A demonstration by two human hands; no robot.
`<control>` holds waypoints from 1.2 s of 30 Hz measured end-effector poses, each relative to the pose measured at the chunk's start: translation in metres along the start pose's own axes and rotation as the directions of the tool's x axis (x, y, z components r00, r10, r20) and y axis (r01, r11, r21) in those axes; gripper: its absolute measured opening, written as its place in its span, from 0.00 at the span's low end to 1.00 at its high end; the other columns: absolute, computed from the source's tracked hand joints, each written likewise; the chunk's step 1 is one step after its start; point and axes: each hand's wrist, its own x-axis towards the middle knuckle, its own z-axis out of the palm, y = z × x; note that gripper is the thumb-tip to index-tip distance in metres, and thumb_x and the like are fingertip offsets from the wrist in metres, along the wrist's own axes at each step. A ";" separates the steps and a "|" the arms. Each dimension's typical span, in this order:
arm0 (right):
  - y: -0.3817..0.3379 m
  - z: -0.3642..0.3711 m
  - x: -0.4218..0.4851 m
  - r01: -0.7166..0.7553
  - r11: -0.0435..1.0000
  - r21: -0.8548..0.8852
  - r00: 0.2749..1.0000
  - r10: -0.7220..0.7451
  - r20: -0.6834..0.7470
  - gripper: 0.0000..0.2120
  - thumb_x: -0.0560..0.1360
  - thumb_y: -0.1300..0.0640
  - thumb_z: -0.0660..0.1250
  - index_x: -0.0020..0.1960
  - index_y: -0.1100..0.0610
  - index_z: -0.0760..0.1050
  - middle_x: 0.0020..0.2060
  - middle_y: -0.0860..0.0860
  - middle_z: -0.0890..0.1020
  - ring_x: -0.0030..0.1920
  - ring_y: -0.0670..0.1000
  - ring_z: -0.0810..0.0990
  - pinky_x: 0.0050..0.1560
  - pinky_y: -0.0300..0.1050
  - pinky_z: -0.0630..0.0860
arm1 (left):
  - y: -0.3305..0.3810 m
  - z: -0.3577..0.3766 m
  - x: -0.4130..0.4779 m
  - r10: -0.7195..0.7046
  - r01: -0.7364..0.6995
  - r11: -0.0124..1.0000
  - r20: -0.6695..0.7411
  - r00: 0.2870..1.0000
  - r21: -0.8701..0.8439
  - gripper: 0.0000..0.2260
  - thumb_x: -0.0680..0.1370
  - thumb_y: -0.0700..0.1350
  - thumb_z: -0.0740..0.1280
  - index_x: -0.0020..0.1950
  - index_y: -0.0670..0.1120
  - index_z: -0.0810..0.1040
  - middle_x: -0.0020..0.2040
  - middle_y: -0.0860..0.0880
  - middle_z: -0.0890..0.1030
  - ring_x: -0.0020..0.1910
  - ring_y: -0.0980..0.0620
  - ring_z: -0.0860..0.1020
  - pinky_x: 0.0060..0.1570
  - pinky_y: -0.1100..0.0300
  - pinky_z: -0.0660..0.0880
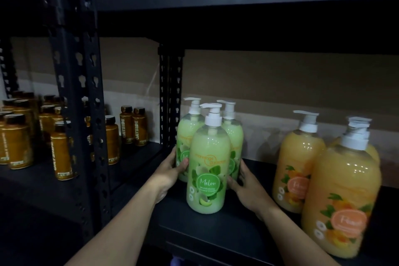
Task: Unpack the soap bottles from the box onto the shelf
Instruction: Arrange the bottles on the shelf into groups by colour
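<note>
Both of our hands reach over the matte black metal shelf board [216, 229], flanking a tight cluster of three pump bottles. The bottles are clear, glossy plastic cylinders with rounded shoulders, each filled almost to the neck with creamy pale green soap.

Our left hand [172, 170] grips the left rear green bottle [185, 134], with the thumb across its label and the fingers [176, 153] curled round its outer side. Our right hand [248, 185] holds the right rear green bottle [235, 136] low down. Its fingers [242, 168] curve up the flank and its thumb lies toward the front one.

Between our hands stands the front green soap bottle [206, 164], nearest the shelf edge. It is upright with its long axis vertical, and its round "Melon" label faces us. All three white pump spouts point left.

To the right, well apart from this cluster, stand the orange soap bottles [341, 196] of the same shape, holding opaque peach-coloured liquid. One is close to us, one is further back, and a third is mostly hidden behind them. They are upright, with fruit labels facing us.

Further left, past a perforated black steel upright [82, 93], we see rows of small amber bottles [17, 140] with dark caps in the neighbouring bay. A flat brown cardboard panel [280, 84] closes the back of the shelving.
</note>
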 end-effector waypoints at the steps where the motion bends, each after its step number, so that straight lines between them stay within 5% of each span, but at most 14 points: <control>1: -0.001 -0.001 -0.001 -0.009 1.000 -0.023 1.000 0.010 0.007 0.33 0.78 0.59 0.68 0.77 0.43 0.58 0.62 0.34 0.75 0.62 0.32 0.72 0.64 0.32 0.66 | 0.001 -0.001 -0.002 -0.017 0.017 1.000 -0.005 1.000 -0.003 0.30 0.78 0.49 0.67 0.78 0.55 0.60 0.70 0.53 0.73 0.71 0.52 0.69 0.73 0.53 0.63; 4: -0.009 -0.004 -0.006 -0.079 0.994 -0.081 0.996 0.082 0.036 0.30 0.77 0.55 0.69 0.75 0.43 0.61 0.66 0.40 0.74 0.69 0.41 0.70 0.69 0.38 0.64 | 0.009 0.006 -0.022 0.022 -0.031 0.999 -0.341 0.940 -0.020 0.22 0.82 0.53 0.61 0.76 0.52 0.65 0.73 0.49 0.70 0.71 0.48 0.68 0.70 0.53 0.63; 6: -0.015 -0.004 -0.012 -0.121 0.984 -0.130 0.991 0.126 0.034 0.29 0.77 0.54 0.70 0.74 0.44 0.62 0.71 0.46 0.71 0.73 0.47 0.66 0.72 0.41 0.61 | 0.015 0.015 -0.046 0.158 -0.127 0.987 -0.547 0.822 0.095 0.09 0.81 0.55 0.60 0.60 0.58 0.74 0.63 0.48 0.77 0.61 0.48 0.76 0.64 0.50 0.70; 8: -0.023 -0.002 -0.021 -0.177 0.957 -0.231 0.983 0.183 0.003 0.32 0.78 0.55 0.67 0.78 0.52 0.58 0.76 0.50 0.64 0.76 0.50 0.60 0.75 0.42 0.56 | 0.024 0.026 -0.073 0.270 -0.202 0.959 -0.435 0.859 0.197 0.15 0.75 0.64 0.64 0.56 0.58 0.74 0.57 0.51 0.78 0.55 0.52 0.77 0.60 0.46 0.75; 11: -0.030 0.001 -0.039 -0.200 0.842 -0.500 0.974 0.226 -0.009 0.31 0.80 0.51 0.61 0.79 0.56 0.55 0.78 0.53 0.56 0.78 0.54 0.56 0.76 0.44 0.53 | 0.032 0.042 -0.093 0.185 -0.123 0.944 -0.180 0.966 0.306 0.45 0.61 0.75 0.69 0.72 0.53 0.65 0.66 0.54 0.71 0.64 0.55 0.72 0.67 0.52 0.70; 15: -0.029 0.003 -0.064 -0.172 0.650 -0.740 0.972 0.234 -0.021 0.31 0.80 0.41 0.54 0.79 0.52 0.56 0.79 0.56 0.55 0.78 0.57 0.53 0.76 0.55 0.52 | 0.032 0.065 -0.103 0.172 -0.089 0.881 -0.139 0.975 0.465 0.60 0.56 0.66 0.79 0.78 0.49 0.51 0.74 0.52 0.60 0.73 0.53 0.62 0.71 0.59 0.61; 24: -0.034 0.005 -0.077 -0.170 0.574 -0.801 0.977 0.204 -0.061 0.30 0.79 0.38 0.52 0.77 0.52 0.61 0.77 0.56 0.60 0.77 0.57 0.56 0.75 0.55 0.54 | 0.020 0.078 -0.096 0.207 -0.008 0.836 -0.303 0.930 0.548 0.46 0.58 0.54 0.82 0.69 0.44 0.64 0.64 0.46 0.71 0.65 0.47 0.71 0.61 0.58 0.70; 36: -0.035 0.002 -0.079 -0.178 0.547 -0.818 0.975 0.209 -0.073 0.32 0.79 0.37 0.51 0.77 0.53 0.60 0.77 0.54 0.60 0.78 0.55 0.56 0.75 0.55 0.55 | 0.018 0.062 -0.093 0.170 0.012 0.851 -0.297 0.940 0.526 0.50 0.55 0.56 0.83 0.71 0.48 0.65 0.65 0.49 0.73 0.65 0.48 0.72 0.64 0.53 0.72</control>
